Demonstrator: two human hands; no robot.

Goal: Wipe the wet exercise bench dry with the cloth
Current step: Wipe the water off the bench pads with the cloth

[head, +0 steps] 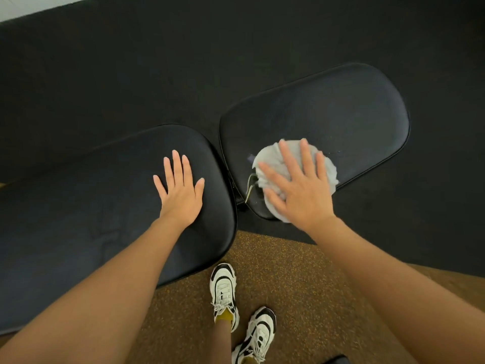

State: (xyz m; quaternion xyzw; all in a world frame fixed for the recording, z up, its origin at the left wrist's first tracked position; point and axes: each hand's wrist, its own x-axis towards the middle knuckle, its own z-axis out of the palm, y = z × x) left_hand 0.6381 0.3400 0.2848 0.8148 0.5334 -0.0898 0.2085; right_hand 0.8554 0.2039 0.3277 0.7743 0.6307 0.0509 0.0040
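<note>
The black padded exercise bench has two cushions: a long back pad (86,219) on the left and a shorter seat pad (328,114) on the right, with a narrow gap between them. A bunched pale grey cloth (267,160) lies on the near left part of the seat pad. My right hand (299,185) presses flat on the cloth with straight, spread fingers. A few small wet specks show on the seat pad just right of the cloth. My left hand (181,190) rests flat on the right end of the back pad, fingers straight.
Dark rubber flooring (157,61) surrounds the bench on the far side. Brown speckled flooring (288,271) lies in front, where my two white-and-black sneakers (224,290) stand. A pale strip of floor or wall shows at the top left corner.
</note>
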